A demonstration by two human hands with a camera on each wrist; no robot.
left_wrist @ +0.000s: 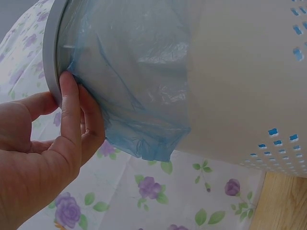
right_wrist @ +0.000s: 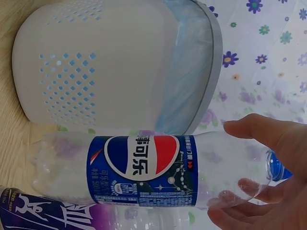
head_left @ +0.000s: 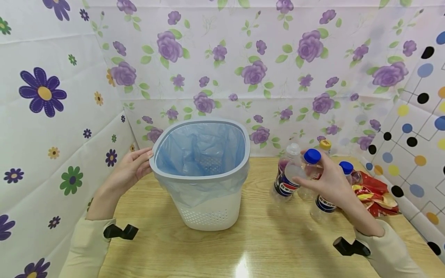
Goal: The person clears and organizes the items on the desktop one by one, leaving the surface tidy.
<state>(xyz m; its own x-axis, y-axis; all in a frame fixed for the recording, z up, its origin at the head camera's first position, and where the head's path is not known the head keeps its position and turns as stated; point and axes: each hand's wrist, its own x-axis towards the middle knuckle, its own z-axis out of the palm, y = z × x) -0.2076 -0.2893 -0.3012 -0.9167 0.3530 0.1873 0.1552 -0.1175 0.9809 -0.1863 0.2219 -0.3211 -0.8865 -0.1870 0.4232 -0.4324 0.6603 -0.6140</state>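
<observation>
A white wastebasket [head_left: 208, 216] with a grey rim [head_left: 245, 154] and a blue plastic liner [head_left: 180, 154] stands tilted toward me on the wooden table. At its left side my left hand [head_left: 133, 168] pinches the rim, thumb on the outer edge and fingertips tucked underneath by the liner in the left wrist view. My right hand [head_left: 328, 179] grips a clear Pepsi bottle [right_wrist: 144, 167] with a blue cap [head_left: 312, 155] around its upper part. The bottle looks hollow and leans in the head view. A purple-labelled bottle [right_wrist: 48, 211] stands close beside it.
Behind the right hand are a yellow-capped bottle [head_left: 325, 145] and another blue-capped Pepsi bottle [head_left: 326, 204]. Crumpled red wrappers [head_left: 377, 193] lie farther right. Floral cloth [head_left: 215, 77] walls in the back, with patterned cloth on both sides.
</observation>
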